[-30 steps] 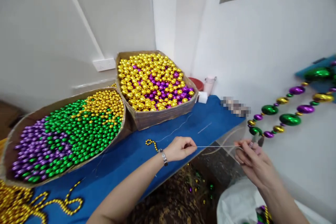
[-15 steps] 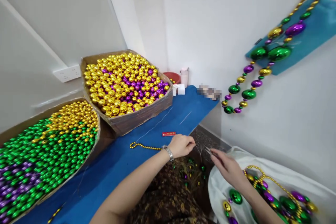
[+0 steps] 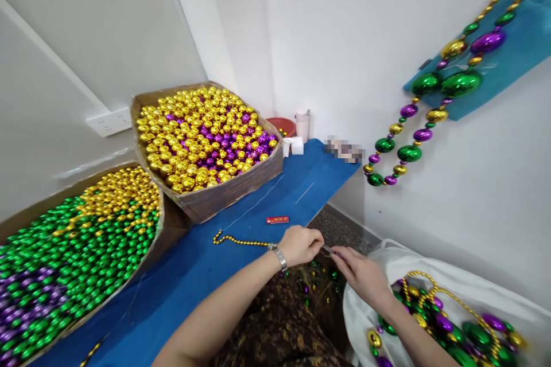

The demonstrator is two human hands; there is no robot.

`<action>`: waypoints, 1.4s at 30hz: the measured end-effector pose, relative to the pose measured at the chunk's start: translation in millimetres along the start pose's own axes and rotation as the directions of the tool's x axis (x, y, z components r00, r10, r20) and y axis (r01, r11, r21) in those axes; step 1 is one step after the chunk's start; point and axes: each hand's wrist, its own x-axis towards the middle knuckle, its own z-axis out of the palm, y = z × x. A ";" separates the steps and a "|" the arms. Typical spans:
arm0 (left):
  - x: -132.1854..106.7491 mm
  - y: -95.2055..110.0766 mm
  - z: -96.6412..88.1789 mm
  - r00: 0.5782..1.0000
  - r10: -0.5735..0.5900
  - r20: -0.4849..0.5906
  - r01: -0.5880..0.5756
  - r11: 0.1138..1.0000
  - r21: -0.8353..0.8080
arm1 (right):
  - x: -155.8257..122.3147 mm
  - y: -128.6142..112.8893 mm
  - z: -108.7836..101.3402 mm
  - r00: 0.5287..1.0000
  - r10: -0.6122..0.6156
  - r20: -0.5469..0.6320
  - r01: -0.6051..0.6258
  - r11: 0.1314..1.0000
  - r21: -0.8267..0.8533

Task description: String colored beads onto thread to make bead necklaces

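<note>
My left hand (image 3: 303, 245), with a watch (image 3: 278, 256) at the wrist, is closed in a pinch at the table's front edge; a thin thread showed at its fingertips a moment ago. My right hand (image 3: 361, 275) is wrapped round small pointed thread snips (image 3: 328, 250), whose tips touch or nearly touch the left fingertips. How far the blades are apart cannot be made out. Behind my left wrist a string of small gold beads (image 3: 241, 241) lies on the blue cloth (image 3: 253, 212). A small red packet (image 3: 278, 220) lies just beyond my left hand.
A box (image 3: 232, 198) of gold and purple beads and another box (image 3: 161, 212) of green, gold and purple ones stand at left. At right, a white sack (image 3: 357, 309) holds bead necklaces. A large bead necklace (image 3: 408, 153) hangs by the wall. A pink bottle (image 3: 302, 126) stands behind.
My hands have come together: the snips moved left to the left fingertips. The left hand shifted slightly right and down. The gold bead string's looped end has opened out.
</note>
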 end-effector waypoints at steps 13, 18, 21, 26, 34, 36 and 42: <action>-85.9 -54.6 -68.7 0.747 -0.494 -0.445 0.134 0.768 -0.626 | 124.0 -20.0 39.2 0.992 -0.103 0.076 0.122 0.940 -0.317; -121.7 -62.3 -68.0 0.645 -0.689 -0.332 0.110 0.514 -0.851 | 162.2 -23.9 52.7 0.973 -0.160 0.165 0.214 0.891 -0.401; -133.6 -61.1 -57.5 0.597 -0.760 -0.258 0.057 0.361 -0.931 | 175.7 -9.8 45.6 0.966 -0.156 0.204 0.236 0.856 -0.460; -144.1 -48.8 -44.4 0.543 -0.826 -0.149 -0.045 0.149 -0.988 | 192.1 6.2 29.4 0.938 -0.228 0.262 0.329 0.824 -0.462; -160.2 -40.0 -35.5 0.470 -0.871 -0.146 -0.171 0.073 -0.983 | 169.1 -61.8 26.9 0.930 -0.348 0.113 0.366 0.896 -0.251; -162.8 -39.1 -31.6 0.440 -0.884 -0.156 -0.185 0.081 -0.979 | 138.8 -99.8 23.7 0.895 -0.434 0.106 0.444 0.890 -0.107; -167.5 -36.0 -22.0 0.393 -0.889 -0.235 -0.214 0.160 -0.964 | 79.3 -176.4 14.5 0.850 -0.526 -0.025 0.475 0.744 0.470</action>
